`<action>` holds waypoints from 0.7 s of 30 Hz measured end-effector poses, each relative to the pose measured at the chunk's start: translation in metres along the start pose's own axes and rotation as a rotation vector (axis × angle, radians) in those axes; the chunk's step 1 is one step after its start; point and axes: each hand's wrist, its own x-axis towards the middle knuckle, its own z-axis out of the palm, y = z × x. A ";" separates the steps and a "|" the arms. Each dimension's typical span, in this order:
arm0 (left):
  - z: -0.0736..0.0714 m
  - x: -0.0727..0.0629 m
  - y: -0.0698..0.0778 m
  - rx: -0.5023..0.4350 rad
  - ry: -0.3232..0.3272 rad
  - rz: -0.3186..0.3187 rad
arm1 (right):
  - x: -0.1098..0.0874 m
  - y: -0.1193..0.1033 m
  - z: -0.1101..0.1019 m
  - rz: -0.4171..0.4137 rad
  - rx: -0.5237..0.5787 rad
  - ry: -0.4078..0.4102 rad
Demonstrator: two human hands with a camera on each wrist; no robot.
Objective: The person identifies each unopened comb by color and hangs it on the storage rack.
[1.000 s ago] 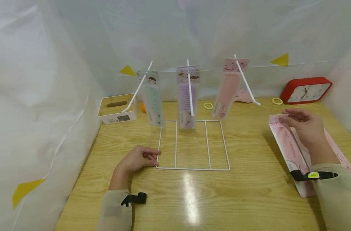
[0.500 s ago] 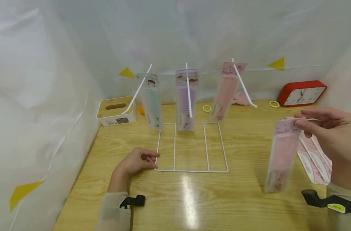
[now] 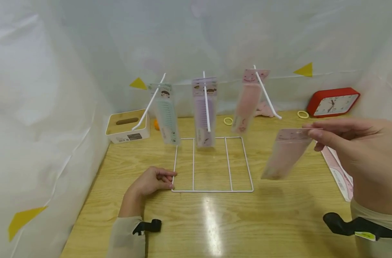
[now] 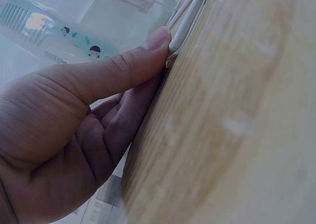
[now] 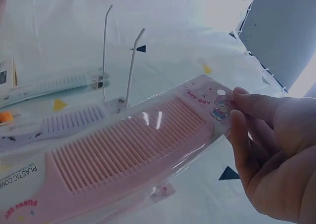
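The right hand (image 3: 360,148) pinches a pink comb (image 5: 131,150) by the top of its packet (image 5: 201,96), in the air near the rack (image 3: 212,191). The left hand (image 3: 152,181) holds the rack's left side, as far as its partly hidden fingers show.

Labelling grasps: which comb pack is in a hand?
The pink pack pinched at its top by the right hand; the hanging packs are on hooks, the remaining packs lie on the table.

Downward head, close right-wrist views share held comb (image 5: 131,142).
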 end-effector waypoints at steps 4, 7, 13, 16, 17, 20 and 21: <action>0.000 -0.001 0.000 -0.006 0.000 0.003 | 0.010 0.002 0.019 -0.041 0.015 -0.004; 0.000 -0.001 0.000 -0.003 0.001 0.000 | 0.017 0.005 0.028 -0.070 0.021 -0.024; 0.001 0.000 -0.001 -0.007 -0.002 0.009 | 0.022 0.008 0.037 -0.015 -0.088 0.104; 0.001 0.000 -0.002 -0.004 -0.004 0.019 | 0.025 0.012 0.036 0.006 -0.158 0.123; 0.001 0.000 -0.002 -0.004 -0.003 0.020 | 0.026 0.014 0.035 0.013 -0.183 0.118; 0.001 0.000 -0.002 -0.012 0.004 0.006 | 0.030 0.019 0.029 0.042 -0.246 0.090; 0.001 0.000 -0.002 -0.014 0.006 0.002 | 0.032 0.021 0.028 0.059 -0.266 0.087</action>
